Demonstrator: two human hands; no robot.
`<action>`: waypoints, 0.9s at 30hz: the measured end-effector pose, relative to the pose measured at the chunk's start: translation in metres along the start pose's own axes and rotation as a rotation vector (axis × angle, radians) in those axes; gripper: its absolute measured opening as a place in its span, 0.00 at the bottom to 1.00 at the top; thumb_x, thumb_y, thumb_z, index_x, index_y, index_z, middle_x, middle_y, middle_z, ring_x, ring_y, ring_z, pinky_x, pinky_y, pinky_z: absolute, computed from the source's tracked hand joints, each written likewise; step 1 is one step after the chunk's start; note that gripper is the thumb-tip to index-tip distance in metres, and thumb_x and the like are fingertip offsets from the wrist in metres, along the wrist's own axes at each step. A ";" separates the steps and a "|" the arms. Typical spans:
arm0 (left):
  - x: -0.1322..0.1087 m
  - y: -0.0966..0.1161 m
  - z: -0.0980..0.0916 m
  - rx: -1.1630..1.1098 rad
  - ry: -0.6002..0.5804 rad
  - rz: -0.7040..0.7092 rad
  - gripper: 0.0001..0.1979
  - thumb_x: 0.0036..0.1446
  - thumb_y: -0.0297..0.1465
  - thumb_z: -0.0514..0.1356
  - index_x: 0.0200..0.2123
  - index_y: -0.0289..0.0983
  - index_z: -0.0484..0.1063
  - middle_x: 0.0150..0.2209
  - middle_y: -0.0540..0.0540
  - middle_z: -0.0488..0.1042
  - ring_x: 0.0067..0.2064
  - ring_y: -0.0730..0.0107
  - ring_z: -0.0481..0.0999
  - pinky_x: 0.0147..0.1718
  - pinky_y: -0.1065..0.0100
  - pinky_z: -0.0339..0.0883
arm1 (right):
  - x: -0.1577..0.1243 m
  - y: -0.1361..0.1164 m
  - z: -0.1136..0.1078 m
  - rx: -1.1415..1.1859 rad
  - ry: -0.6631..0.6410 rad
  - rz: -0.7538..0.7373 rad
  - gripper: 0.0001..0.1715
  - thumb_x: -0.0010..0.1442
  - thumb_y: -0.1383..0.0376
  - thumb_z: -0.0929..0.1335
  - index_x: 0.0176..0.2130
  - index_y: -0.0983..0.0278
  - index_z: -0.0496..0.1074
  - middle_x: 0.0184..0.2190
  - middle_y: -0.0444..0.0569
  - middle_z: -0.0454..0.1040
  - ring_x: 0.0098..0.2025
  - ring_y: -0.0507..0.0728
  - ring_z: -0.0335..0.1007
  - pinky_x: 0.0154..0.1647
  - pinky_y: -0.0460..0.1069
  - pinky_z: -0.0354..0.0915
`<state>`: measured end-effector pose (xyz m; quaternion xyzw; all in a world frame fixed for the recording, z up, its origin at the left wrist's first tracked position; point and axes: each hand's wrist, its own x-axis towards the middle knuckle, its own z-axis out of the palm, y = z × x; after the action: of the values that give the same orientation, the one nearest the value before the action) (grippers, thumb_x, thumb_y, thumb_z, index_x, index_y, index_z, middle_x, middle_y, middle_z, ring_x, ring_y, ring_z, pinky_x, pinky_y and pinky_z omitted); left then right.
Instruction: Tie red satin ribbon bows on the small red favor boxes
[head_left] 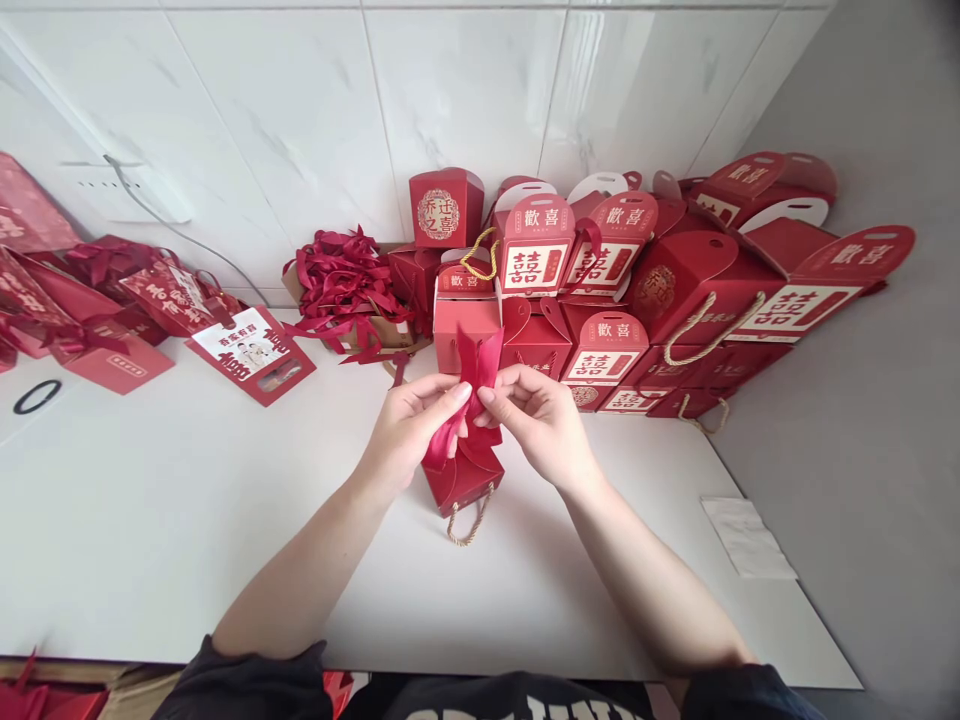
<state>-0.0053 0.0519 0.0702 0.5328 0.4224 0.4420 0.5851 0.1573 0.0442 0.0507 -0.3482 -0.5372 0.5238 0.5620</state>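
A small red gift box (466,478) with a gold rope handle stands on the white table (150,520) in front of me. A red satin ribbon (472,375) rises from its top. My left hand (412,425) pinches the ribbon from the left, fingers closed on it. My right hand (536,415) pinches the same ribbon from the right, just above the box. Both hands nearly touch at the fingertips.
A stack of red gift boxes (637,290) with gold handles fills the back right. A heap of loose red ribbons (345,280) lies at the back middle. Flat red boxes (112,310) lie at the left. A white paper slip (746,535) rests at the right.
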 end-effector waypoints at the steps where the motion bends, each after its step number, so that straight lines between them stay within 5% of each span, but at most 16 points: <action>1: 0.000 0.000 0.000 -0.001 0.016 0.001 0.13 0.57 0.41 0.64 0.36 0.36 0.77 0.19 0.53 0.71 0.16 0.79 0.66 0.16 0.75 0.58 | 0.000 0.000 0.000 0.011 -0.011 0.010 0.11 0.59 0.58 0.72 0.35 0.64 0.72 0.27 0.45 0.76 0.30 0.52 0.76 0.35 0.47 0.70; 11: -0.001 -0.002 0.000 0.169 0.102 0.127 0.13 0.55 0.39 0.65 0.34 0.34 0.82 0.25 0.48 0.77 0.29 0.69 0.75 0.28 0.71 0.68 | 0.000 0.002 0.000 0.024 -0.027 0.049 0.12 0.55 0.60 0.75 0.35 0.64 0.72 0.28 0.46 0.78 0.31 0.54 0.78 0.36 0.47 0.72; 21: -0.002 -0.003 0.001 0.177 0.120 0.177 0.10 0.56 0.37 0.66 0.34 0.38 0.83 0.21 0.51 0.74 0.28 0.74 0.73 0.27 0.75 0.67 | -0.001 0.002 0.003 0.001 -0.063 0.044 0.11 0.57 0.60 0.73 0.35 0.64 0.71 0.29 0.46 0.76 0.32 0.54 0.76 0.39 0.49 0.72; 27: 0.001 -0.008 -0.001 0.202 0.232 0.260 0.08 0.54 0.36 0.67 0.34 0.39 0.83 0.25 0.50 0.77 0.27 0.76 0.72 0.27 0.75 0.67 | -0.001 -0.004 0.003 -0.062 -0.044 0.026 0.12 0.60 0.56 0.70 0.39 0.62 0.70 0.32 0.44 0.72 0.32 0.51 0.69 0.33 0.46 0.66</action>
<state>-0.0058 0.0524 0.0624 0.5844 0.4568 0.5278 0.4139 0.1556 0.0416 0.0549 -0.3605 -0.5608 0.5218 0.5322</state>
